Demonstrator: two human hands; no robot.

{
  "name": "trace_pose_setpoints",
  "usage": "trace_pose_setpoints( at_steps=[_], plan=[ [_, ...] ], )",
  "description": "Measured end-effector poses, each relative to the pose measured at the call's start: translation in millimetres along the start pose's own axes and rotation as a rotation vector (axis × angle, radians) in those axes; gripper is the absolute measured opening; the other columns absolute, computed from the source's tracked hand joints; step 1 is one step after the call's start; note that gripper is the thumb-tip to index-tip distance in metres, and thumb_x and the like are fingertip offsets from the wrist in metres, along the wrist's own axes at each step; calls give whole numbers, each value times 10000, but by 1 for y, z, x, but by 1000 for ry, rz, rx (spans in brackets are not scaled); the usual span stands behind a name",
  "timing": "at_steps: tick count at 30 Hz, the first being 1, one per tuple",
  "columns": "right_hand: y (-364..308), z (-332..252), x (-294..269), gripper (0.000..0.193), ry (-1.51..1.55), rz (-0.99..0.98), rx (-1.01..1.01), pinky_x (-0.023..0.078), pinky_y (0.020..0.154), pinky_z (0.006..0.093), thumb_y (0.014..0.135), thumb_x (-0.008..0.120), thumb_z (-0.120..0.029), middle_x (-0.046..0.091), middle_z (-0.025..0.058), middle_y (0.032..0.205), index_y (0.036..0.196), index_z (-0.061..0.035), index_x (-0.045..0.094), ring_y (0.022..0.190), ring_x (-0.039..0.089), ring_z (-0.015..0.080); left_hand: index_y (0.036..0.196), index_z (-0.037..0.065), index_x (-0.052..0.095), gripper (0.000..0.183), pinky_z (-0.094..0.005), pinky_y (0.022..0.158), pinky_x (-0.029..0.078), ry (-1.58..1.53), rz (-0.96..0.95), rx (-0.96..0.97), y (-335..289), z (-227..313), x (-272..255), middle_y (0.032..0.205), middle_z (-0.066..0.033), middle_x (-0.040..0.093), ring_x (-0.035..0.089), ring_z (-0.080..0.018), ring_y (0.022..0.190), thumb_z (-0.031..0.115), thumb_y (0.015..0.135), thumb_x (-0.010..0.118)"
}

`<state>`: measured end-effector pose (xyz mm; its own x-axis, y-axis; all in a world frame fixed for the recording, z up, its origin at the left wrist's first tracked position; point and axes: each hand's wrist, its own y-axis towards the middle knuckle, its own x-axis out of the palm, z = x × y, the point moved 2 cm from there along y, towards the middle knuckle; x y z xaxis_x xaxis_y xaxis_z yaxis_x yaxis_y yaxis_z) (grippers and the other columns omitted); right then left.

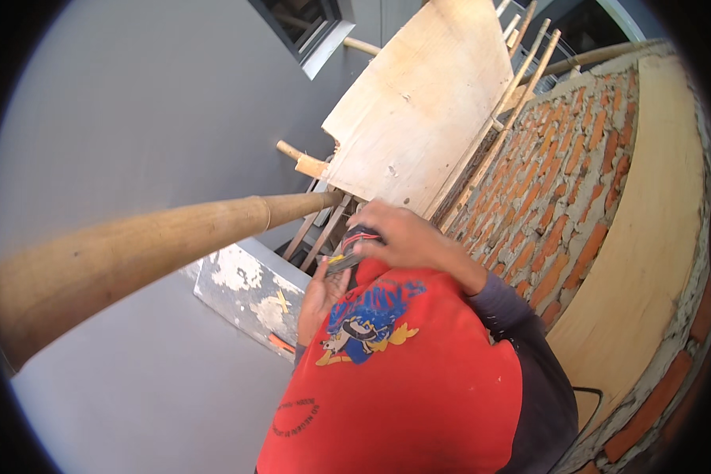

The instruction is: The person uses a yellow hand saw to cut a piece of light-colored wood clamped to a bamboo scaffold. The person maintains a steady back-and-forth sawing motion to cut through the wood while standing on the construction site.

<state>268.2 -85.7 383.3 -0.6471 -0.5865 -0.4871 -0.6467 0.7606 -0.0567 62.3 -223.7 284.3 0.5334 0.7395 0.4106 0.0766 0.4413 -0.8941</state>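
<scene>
In front of my chest both hands are together at a dark object (363, 235) with a red stripe. My right hand (409, 237) reaches over it from the right, its fingers bent down around the upper end. Lower and to the left, my left hand (316, 302) is closed at a grey and yellow part (337, 260) just below. Whether the two are one piece I cannot tell, and its kind does not show. My red shirt (442, 379) with dark sleeves fills the lower middle; it hides most of my left forearm.
A thick bamboo pole (174, 237) crosses at the left. Beyond my hands lies a plywood sheet (426, 103), with thin bamboo poles (529, 79) beside it. A brick wall (561, 189) and a pale plank (648, 213) run along the right. A paint-spotted board (245, 284) is low left.
</scene>
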Motion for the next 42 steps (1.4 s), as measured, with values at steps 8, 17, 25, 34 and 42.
trace_pose_setpoints(
  at_steps=[8, 17, 25, 34, 42],
  plan=[
    [-1, 29, 53, 501, -425, -304, 273, 522, 797, 435, 727, 676, -95, 559, 237, 1149, 1181, 22, 498, 1000, 621, 393, 1210, 18, 502, 360, -305, 990, 476, 223, -217, -143, 59, -26, 66, 1169, -110, 575, 580, -208, 1082, 313, 1004, 497],
    [-29, 66, 51, 519, -313, -211, 572, 513, 812, 485, 719, 646, -96, 543, 268, 1157, 1183, 47, 459, 1005, 609, 424, 1172, 81, 556, 417, -317, 909, 473, 422, -188, -272, 75, -49, 89, 1060, -41, 583, 569, -180, 967, 426, 940, 591],
    [-64, 55, 28, 304, -97, 292, 635, 478, 839, 447, 803, 659, -153, 577, 226, 1006, 1058, 5, 607, 918, 581, 405, 1141, 82, 558, 288, -303, 891, 480, 681, -396, -330, 59, -37, 114, 1059, -51, 576, 579, -143, 981, 310, 965, 573],
    [-119, 42, -37, 255, -109, 336, 750, 438, 691, 401, 805, 672, -203, 531, 160, 882, 958, 0, 661, 788, 545, 332, 1105, 46, 583, 288, -261, 737, 512, 683, -122, 70, 98, 2, 71, 938, -36, 601, 608, -120, 819, 278, 936, 610],
    [-130, 67, -47, 228, -112, 175, 509, 417, 634, 361, 779, 675, -138, 470, 158, 872, 846, 18, 523, 761, 510, 311, 1121, -40, 579, 420, -345, 795, 508, 1192, 203, 546, 185, 53, 20, 970, -128, 653, 642, -245, 840, 320, 909, 618]
  ],
)
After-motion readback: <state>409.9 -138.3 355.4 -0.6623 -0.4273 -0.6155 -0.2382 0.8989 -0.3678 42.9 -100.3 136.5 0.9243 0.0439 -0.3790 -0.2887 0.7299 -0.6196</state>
